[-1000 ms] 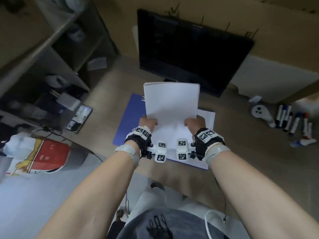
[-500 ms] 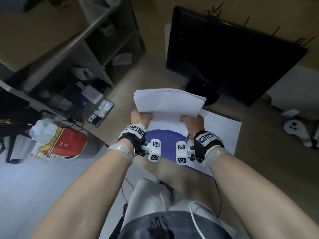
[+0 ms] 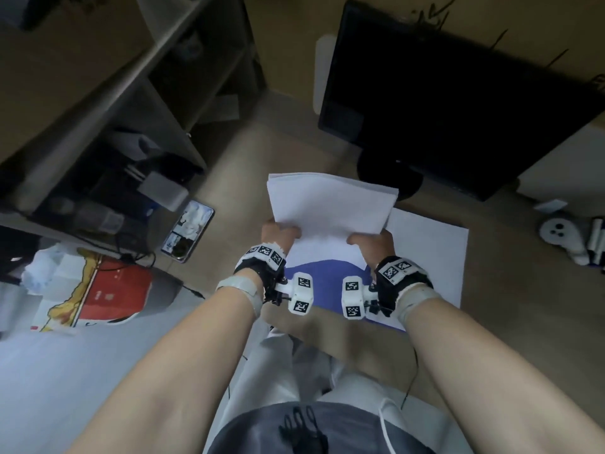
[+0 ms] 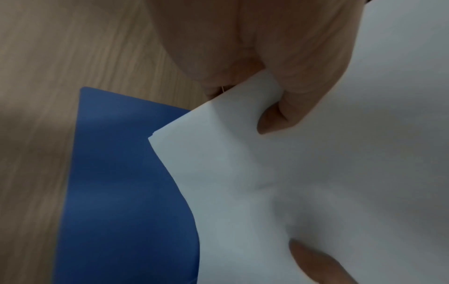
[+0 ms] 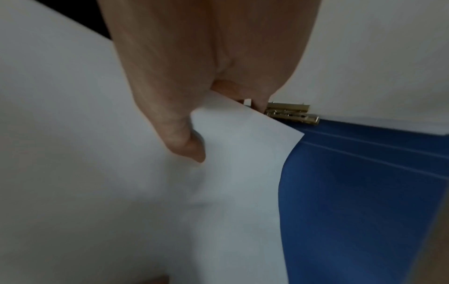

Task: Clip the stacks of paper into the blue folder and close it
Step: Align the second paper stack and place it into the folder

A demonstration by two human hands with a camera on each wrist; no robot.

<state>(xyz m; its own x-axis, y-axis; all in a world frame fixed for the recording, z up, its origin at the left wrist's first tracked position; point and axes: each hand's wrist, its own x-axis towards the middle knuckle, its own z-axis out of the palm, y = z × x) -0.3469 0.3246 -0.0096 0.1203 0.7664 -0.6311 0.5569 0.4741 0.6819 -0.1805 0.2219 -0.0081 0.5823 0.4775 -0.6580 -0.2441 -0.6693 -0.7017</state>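
Both hands hold a white paper stack (image 3: 330, 204) by its near corners, lifted and tilted above the open blue folder (image 3: 324, 273) on the wooden desk. My left hand (image 3: 278, 234) pinches the near left corner of the paper stack (image 4: 316, 173), thumb on top; the blue folder (image 4: 126, 192) lies below it. My right hand (image 3: 373, 240) pinches the near right corner of the paper stack (image 5: 121, 192). Past it a brass clip (image 5: 291, 113) sits on the blue folder (image 5: 364, 192). A second paper stack (image 3: 429, 253) lies on the folder's right half.
A black monitor (image 3: 458, 93) stands behind the folder on the desk (image 3: 523, 306). A phone (image 3: 188, 234) lies to the left beside shelves (image 3: 114, 126) of clutter. A white controller (image 3: 559, 237) and markers lie at the right edge. A red and white bag (image 3: 98, 293) sits left.
The paper stack has been lifted off the folder and tilted flatter toward me, uncovering the folder's blue left half. The head view has swung left and down.
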